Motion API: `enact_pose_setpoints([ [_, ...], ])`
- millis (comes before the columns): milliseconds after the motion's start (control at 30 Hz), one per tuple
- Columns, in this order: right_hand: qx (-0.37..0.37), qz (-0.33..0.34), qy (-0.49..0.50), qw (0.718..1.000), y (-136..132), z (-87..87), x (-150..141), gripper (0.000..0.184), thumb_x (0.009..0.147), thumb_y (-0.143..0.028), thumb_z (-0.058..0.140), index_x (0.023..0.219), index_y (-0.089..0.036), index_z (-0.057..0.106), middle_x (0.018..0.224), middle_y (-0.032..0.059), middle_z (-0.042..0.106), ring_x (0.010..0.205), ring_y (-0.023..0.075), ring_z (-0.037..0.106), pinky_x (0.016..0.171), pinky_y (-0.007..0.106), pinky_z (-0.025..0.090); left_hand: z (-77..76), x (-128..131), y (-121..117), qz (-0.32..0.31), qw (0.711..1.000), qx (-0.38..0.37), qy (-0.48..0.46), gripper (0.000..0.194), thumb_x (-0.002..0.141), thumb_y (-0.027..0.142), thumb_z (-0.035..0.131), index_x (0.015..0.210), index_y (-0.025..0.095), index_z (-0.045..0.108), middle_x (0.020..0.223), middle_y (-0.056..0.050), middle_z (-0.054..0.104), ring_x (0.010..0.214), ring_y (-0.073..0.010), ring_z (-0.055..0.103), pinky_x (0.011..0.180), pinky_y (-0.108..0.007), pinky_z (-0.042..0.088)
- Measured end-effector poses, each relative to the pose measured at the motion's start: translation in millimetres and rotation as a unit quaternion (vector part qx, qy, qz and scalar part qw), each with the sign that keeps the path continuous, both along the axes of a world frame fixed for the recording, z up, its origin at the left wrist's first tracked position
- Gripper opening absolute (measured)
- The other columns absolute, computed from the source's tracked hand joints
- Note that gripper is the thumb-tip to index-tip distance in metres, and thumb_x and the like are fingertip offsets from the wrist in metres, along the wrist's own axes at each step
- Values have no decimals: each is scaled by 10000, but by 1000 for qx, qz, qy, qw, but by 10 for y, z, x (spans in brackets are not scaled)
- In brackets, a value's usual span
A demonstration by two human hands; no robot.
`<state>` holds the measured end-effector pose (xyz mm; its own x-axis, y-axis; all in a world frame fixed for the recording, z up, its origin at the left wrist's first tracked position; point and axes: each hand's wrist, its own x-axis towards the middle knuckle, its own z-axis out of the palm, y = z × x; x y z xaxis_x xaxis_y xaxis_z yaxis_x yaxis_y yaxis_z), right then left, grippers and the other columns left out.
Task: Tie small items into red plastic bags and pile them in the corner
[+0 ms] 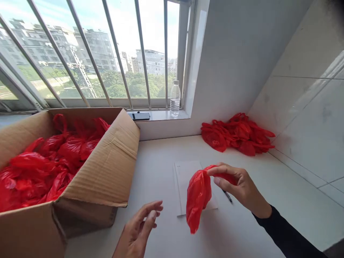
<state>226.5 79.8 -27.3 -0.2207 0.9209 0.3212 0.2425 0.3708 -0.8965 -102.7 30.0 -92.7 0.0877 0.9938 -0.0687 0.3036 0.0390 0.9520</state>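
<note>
A red plastic bag [198, 199] hangs from my right hand [239, 182], its gathered top pinched between the thumb and fingers. The bag hangs in front of a sheaf of white paper [185, 175] on the white tabletop. What the bag holds, if anything, is hidden. My left hand [139, 229] is to the left of the bag, palm turned toward it, fingers apart and holding nothing. A dark pen [228, 196] lies partly hidden behind my right hand.
At the left stands an open cardboard box [107, 161] with many red plastic bags [56, 157] inside. More red bags [239, 132] are heaped by the wall corner. A clear bottle [175, 100] and a phone [139, 116] rest on the sill beneath the barred window.
</note>
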Motion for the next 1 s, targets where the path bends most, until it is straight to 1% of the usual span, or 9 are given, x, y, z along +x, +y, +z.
enact_pose_setpoints([
  [100, -63, 130, 1, 990, -403, -111, -246, 219, 1000, -252, 651, 1168, -335, 763, 1125, 37, 716, 1018, 194, 685, 895, 327, 567, 2, 115, 5, -27, 999, -35, -1, 525, 981, 623, 491, 1403, 348, 643, 1508, -75, 602, 1407, -304, 521, 1171, -488, 421],
  [167, -81, 167, -1, 983, -544, -203, -350, 247, 1005, -210, 628, 1168, -338, 762, 1147, 38, 709, 1050, 192, 682, 926, 331, 554, 2, 176, -53, -59, 997, -57, 11, 527, 1007, 594, 467, 1467, 364, 580, 1509, -67, 589, 1425, -285, 485, 1192, -476, 370],
  [300, -86, 154, 9, 984, -608, -324, -472, 250, 1020, -195, 594, 1147, -337, 756, 1125, 21, 717, 1051, 173, 677, 912, 303, 542, -5, 247, -242, -95, 992, -79, 28, 454, 989, 615, 522, 1308, 348, 705, 1107, -60, 705, 1052, -266, 635, 914, -404, 493],
  [400, -79, 156, 10, 985, -619, -285, -546, 274, 1014, -162, 585, 1140, -338, 753, 1114, 4, 720, 1037, 158, 673, 918, 292, 535, 20, 275, -360, -120, 989, -80, 22, 456, 999, 593, 526, 1341, 331, 677, 853, -9, 627, 789, -212, 568, 727, -349, 462],
  [500, -62, 183, 15, 981, -664, -165, -616, 325, 1008, -131, 574, 1172, -351, 749, 1121, 0, 718, 1052, 159, 676, 938, 300, 539, 97, 302, -457, -147, 987, -59, 8, 352, 1031, 526, 504, 1255, 334, 696, 821, 7, 613, 758, -196, 527, 719, -335, 448],
  [600, -28, 197, 21, 980, -687, -59, -638, 349, 1007, -117, 570, 1199, -358, 734, 1128, 1, 715, 1069, 169, 676, 949, 319, 547, 170, 308, -574, -100, 994, -7, 36, 273, 1034, 494, 510, 1034, 328, 727, 819, -6, 649, 752, -209, 547, 717, -350, 452],
  [733, 12, 126, -15, 992, -633, -71, -604, 275, 1034, -168, 554, 1143, -360, 718, 1133, 1, 696, 1063, 175, 668, 897, 316, 561, 127, 279, -728, 26, 988, 104, 110, 167, 1006, 452, 566, 986, 352, 699, 787, -16, 670, 723, -238, 604, 691, -379, 470],
  [867, 63, -42, -132, 988, -649, -262, -669, 202, 1010, -233, 593, 1130, -354, 701, 1324, 43, 599, 1243, 250, 589, 996, 424, 542, 12, 280, -760, 46, 968, 172, 177, 137, 988, 383, 604, 897, 329, 691, 738, -18, 676, 660, -230, 593, 671, -392, 481],
  [1000, 176, -35, -195, 964, -761, -455, -841, 236, 975, -174, 604, 1171, -301, 642, 1316, 71, 580, 1280, 257, 560, 1253, 595, 295, 2, 306, -730, 46, 963, 194, 180, 85, 990, 297, 629, 923, 295, 682, 774, 4, 697, 661, -193, 602, 695, -360, 495],
])
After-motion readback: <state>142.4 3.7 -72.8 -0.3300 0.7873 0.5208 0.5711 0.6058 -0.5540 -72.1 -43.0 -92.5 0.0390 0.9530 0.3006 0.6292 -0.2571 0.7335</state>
